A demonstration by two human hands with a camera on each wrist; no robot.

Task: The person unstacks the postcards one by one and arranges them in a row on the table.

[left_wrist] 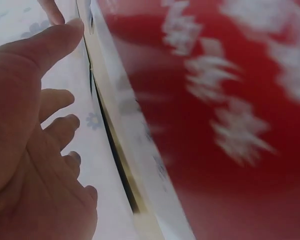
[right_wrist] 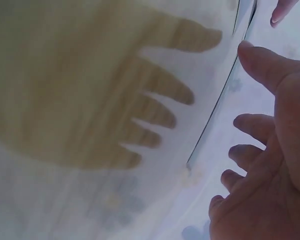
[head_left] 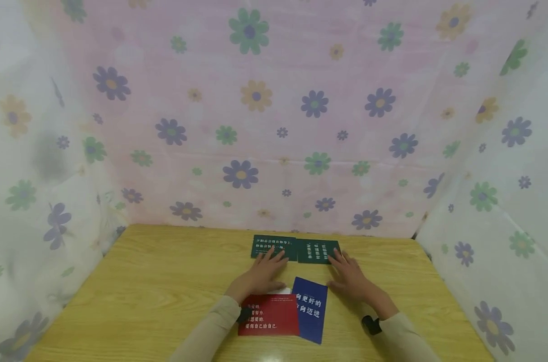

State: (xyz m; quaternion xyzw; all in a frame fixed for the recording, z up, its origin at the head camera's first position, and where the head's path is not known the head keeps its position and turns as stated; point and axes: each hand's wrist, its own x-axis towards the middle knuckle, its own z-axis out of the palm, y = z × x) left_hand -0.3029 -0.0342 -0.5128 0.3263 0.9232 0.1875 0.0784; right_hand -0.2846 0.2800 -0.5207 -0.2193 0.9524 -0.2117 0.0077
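Note:
Two dark green cards with white lettering lie end to end, the left green card (head_left: 285, 242) printed lengthwise and the right green card (head_left: 319, 257) crosswise. The fingers of my left hand (head_left: 261, 275) are spread over the left card's lower edge. On the right card's right end rest the fingertips of my right hand (head_left: 353, 276), also spread. Nearer to me a red card (head_left: 274, 317) overlaps a blue card (head_left: 312, 322); a white piece (head_left: 283, 291) peeks out behind the red one. In the left wrist view the red card (left_wrist: 230, 190) looms large beside the hand (left_wrist: 40, 140).
The yellow wood-grain table (head_left: 165, 281) stretches out on both sides of the cards. Flower-patterned sheeting (head_left: 283, 151) hangs behind it and along both sides. Each wrist wears a small black device, such as the right one (head_left: 371, 325).

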